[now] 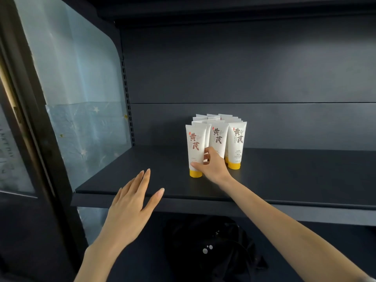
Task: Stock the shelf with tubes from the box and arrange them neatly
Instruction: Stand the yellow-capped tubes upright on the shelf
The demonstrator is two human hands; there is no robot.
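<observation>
Your right hand (212, 165) pinches the white plastic tube with a yellow cap (195, 147) low on its body, thumb across the front and fingers curled behind. Your left hand (130, 202) hovers flat with fingers straight over the front edge of the dark grey metal shelf (295, 176), well apart from the stock. The cluster of matching tubes (237, 139) stands mid-shelf. The pinched tube stands upright, cap down, just left of it and slightly forward, so squaring it likely means easing it back. The box is out of view.

The left hand (130, 202) and right hand (213, 166) are bare, forearms too, fingers (147, 176) slender, nails longish.
</observation>
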